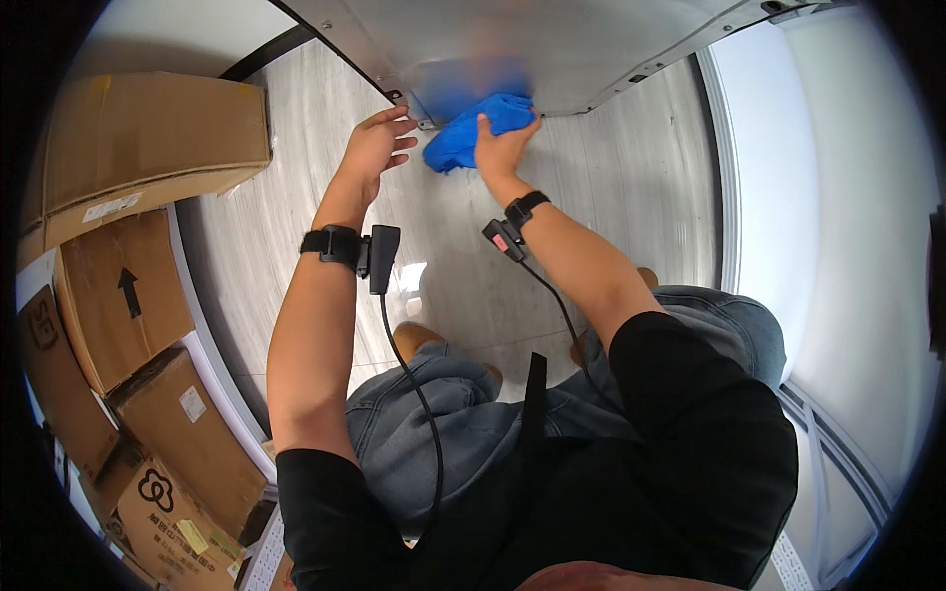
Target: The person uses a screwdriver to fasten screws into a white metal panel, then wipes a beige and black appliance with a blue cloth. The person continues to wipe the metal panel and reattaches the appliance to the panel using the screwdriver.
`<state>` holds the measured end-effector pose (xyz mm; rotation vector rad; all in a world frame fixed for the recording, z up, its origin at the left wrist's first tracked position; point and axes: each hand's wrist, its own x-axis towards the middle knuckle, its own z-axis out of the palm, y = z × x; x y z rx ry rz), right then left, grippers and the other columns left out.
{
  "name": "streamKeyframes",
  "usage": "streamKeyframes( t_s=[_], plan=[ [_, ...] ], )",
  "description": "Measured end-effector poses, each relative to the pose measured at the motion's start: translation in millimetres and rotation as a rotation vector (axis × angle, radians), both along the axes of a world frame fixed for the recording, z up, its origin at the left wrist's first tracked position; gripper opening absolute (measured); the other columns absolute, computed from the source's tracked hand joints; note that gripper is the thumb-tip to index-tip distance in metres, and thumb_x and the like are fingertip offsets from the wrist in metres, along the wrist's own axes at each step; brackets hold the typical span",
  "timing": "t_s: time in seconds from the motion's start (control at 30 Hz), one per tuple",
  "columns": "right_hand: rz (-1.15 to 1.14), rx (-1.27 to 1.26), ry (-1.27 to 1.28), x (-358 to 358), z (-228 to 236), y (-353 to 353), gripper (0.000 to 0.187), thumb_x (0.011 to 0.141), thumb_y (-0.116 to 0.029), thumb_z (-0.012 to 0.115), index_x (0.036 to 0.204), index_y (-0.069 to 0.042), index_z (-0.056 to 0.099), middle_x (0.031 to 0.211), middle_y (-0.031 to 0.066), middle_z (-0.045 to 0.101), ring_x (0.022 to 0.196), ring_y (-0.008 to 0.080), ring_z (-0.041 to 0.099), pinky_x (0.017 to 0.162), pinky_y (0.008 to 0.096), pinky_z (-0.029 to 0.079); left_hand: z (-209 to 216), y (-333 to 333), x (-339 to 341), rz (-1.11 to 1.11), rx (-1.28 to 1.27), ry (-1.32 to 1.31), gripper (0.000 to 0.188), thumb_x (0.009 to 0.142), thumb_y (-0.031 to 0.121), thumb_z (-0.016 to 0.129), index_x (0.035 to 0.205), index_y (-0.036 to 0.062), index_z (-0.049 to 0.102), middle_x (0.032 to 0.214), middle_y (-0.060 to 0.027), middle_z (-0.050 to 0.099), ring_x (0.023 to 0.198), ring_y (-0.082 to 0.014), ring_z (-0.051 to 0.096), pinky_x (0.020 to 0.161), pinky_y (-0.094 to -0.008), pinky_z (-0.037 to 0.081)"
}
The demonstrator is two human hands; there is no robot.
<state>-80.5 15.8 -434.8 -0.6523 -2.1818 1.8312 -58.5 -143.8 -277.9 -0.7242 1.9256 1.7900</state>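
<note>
A crumpled blue cloth point(479, 132) is pressed against the lower part of a grey metal panel point(552, 49). My right hand point(505, 148) grips the cloth from its right side, thumb on top. To the left, my left hand point(378, 144) has its fingers apart and holds nothing. Its fingertips are close to the panel's lower left corner, by a small dark bracket point(396, 97); whether they touch it I cannot tell. The panel's smooth face reflects the blue of the cloth.
Cardboard boxes point(158, 138) are stacked along the left side. A white wall or door panel point(838, 177) stands on the right. Below is a pale wood-look floor point(296, 128). Black cables point(419, 394) run from wrist-strapped devices point(382, 258) down toward my body.
</note>
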Motion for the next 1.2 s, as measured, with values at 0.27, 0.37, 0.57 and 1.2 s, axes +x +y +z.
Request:
streamKeyframes(
  t_s=[0.27, 0.37, 0.57, 1.2],
  plan=[
    [0.046, -0.217, -0.239, 7, 23, -31, 0.099, 0.082, -0.015, 0.076, 0.147, 0.001, 0.003, 0.140, 0.0294, 0.036, 0.132, 0.0404, 0.039, 0.111, 0.0445, 0.031, 3, -4, 6, -0.013, -0.061, 0.004, 0.050, 0.093, 0.016, 0.047, 0.142, 0.0045, 0.043, 0.130, -0.0129, 0.060, 0.108, -0.0213, 0.060, 0.090, -0.0325, 0.046],
    [-0.062, -0.191, -0.157, -9, -13, 5, 0.097, 0.081, -0.010, 0.075, 0.148, 0.004, 0.006, 0.143, 0.0290, 0.035, 0.133, 0.0423, 0.037, 0.113, 0.0455, 0.029, 5, -2, 2, -0.032, -0.046, 0.008, 0.050, 0.093, 0.016, 0.047, 0.141, 0.0041, 0.044, 0.130, -0.0128, 0.060, 0.112, -0.0221, 0.060, 0.092, -0.0326, 0.045],
    [-0.132, -0.208, -0.125, -25, -37, 80, 0.091, 0.082, -0.007, 0.074, 0.147, 0.004, 0.011, 0.142, 0.0279, 0.037, 0.131, 0.0420, 0.041, 0.112, 0.0446, 0.031, -6, -1, -4, 0.018, -0.065, 0.004, 0.048, 0.092, 0.015, 0.051, 0.138, 0.0021, 0.046, 0.125, -0.0107, 0.062, 0.108, -0.0206, 0.061, 0.089, -0.0323, 0.046],
    [-0.171, 0.037, 0.268, -17, 30, 105, 0.071, 0.080, -0.004, 0.071, 0.140, -0.007, 0.032, 0.133, 0.0200, 0.037, 0.125, 0.0402, 0.043, 0.104, 0.0480, 0.038, -18, -1, -11, 0.135, -0.093, 0.027, 0.037, 0.088, 0.011, 0.054, 0.123, 0.0003, 0.055, 0.113, -0.0105, 0.067, 0.099, -0.0203, 0.065, 0.085, -0.0319, 0.049]
  ],
)
